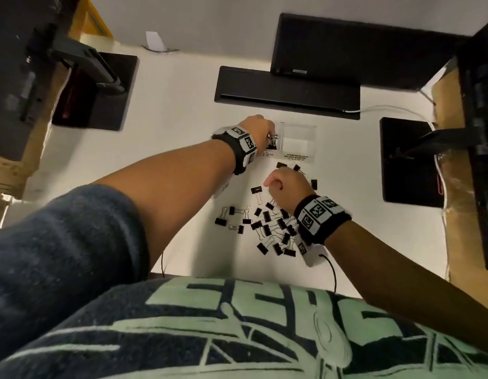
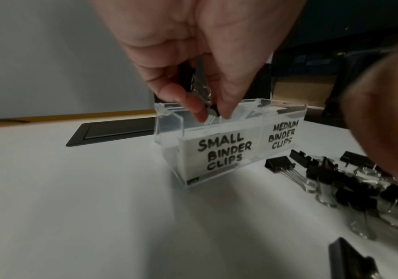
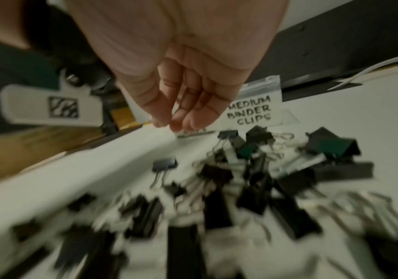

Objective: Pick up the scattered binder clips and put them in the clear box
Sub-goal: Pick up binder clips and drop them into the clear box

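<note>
The task was barely begun: the left hand (image 2: 193, 62) pinched black metal binder clips (image 2: 201, 88) over the clear plastic 2-compartment box (image 2: 169, 132), far-centre of the white table (image 1: 182, 132). The right hand (image 1: 288, 184), loosely curled and empty, hovered above many scattered clips (image 1: 267, 222).

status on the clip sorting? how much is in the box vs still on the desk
Early. Nothing is plainly inside the clear two-compartment plastic box yet. In hand: the left hand pinches a black binder clip over the compartment labelled small. The right hand hovers above the pile, fingers loosely curled, holding nothing. Left: nearly everything, a large scatter of black binder clips on the white desk.
</note>
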{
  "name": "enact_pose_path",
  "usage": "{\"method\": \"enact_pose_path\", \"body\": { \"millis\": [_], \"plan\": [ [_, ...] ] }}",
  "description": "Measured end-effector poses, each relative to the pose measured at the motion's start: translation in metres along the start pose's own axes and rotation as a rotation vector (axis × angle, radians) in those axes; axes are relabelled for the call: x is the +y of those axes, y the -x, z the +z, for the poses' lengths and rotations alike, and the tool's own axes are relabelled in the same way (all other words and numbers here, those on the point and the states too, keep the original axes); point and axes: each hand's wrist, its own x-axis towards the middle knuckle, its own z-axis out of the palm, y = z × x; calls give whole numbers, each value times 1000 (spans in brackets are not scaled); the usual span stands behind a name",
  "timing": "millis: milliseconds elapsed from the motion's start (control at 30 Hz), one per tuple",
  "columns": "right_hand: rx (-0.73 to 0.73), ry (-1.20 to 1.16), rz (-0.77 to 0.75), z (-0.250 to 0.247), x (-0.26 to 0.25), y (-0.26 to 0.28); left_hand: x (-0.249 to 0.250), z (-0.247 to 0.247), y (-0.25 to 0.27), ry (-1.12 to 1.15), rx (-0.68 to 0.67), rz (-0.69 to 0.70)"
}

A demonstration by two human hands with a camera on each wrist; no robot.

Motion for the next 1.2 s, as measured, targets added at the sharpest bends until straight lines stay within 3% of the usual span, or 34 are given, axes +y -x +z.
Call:
{"method": "enact_pose_path", "body": {
  "millis": [200,467,667,767,933,1033,1200],
  "plan": [
    [-246,204,-113,31,8,15,0,7,1,-56,-8,63],
    [-305,337,-110,44,6,10,-11,16,48,107,183,114],
    [-253,324,-110,48,1,13,-33,55,105,76,-141,4],
    [-276,299,-121,50,-1,15,-45,66,121,64,-178,-58],
    [-151,71,-60,47,2,13,-54,76,134,61,-182,-86],
    [-81,-177,79,37,1,9,-53,79,135,31,-160,-71],
    [-145,-604,313,26,-5,5,-50,77,137,17,-126,-61]
  ]
}}
